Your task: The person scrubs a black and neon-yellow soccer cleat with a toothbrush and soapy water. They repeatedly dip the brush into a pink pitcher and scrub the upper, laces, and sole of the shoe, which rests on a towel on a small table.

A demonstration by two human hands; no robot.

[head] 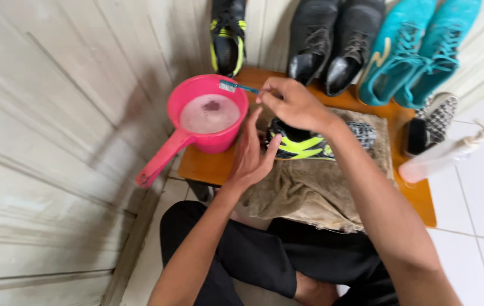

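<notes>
Right hand [295, 105] pinches a toothbrush [236, 86], bristles poised over the rim of the pink dipper [208, 116] of cloudy, soapy water. Left hand [251, 156], fingers loosely spread, steadies the toe of a black and neon-yellow shoe [310, 141] lying on a brown towel [315, 187] atop the low orange table [417, 192]. Judged mid-job: brush at the water, shoe under treatment; its mate [226, 39], black shoes [332, 45] and teal pair [417, 51] stand unattended behind.
</notes>
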